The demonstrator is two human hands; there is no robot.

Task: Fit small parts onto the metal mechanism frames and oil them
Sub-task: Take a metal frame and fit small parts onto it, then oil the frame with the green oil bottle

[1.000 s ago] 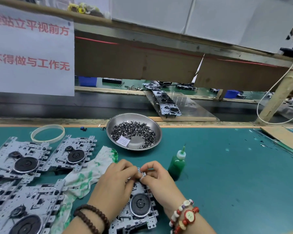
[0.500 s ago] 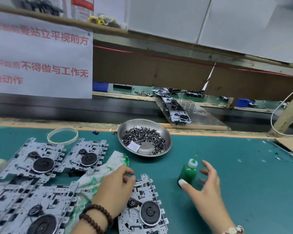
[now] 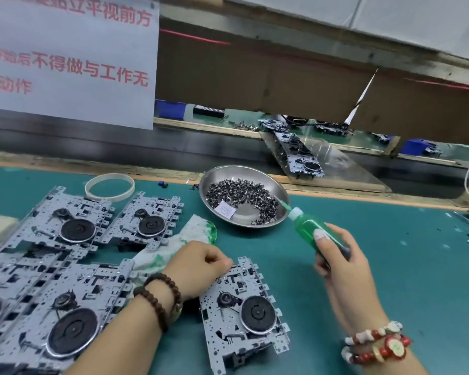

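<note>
A metal mechanism frame (image 3: pixel 241 309) with a black round wheel lies on the green mat in front of me. My left hand (image 3: pixel 198 266) rests with curled fingers on the frame's far left corner. My right hand (image 3: pixel 341 263) grips a small green oil bottle (image 3: pixel 312 228), lifted off the mat and tilted, its nozzle pointing up-left toward the steel bowl (image 3: pixel 279 190). The bowl holds several small dark parts (image 3: pixel 244 193) and a white paper tag.
Several more frames (image 3: pixel 76 226) lie at left, some overlapping. A green-stained white rag (image 3: pixel 190 239) lies between them and my left hand. A pale ring (image 3: pixel 109 186) sits near the bench's far edge. A conveyor with more frames (image 3: pixel 301 155) runs behind.
My right hand left the frame, reached right to the green bottle, and now holds it lifted and tilted. My left hand stayed on the frame's corner. The camera shifted left.
</note>
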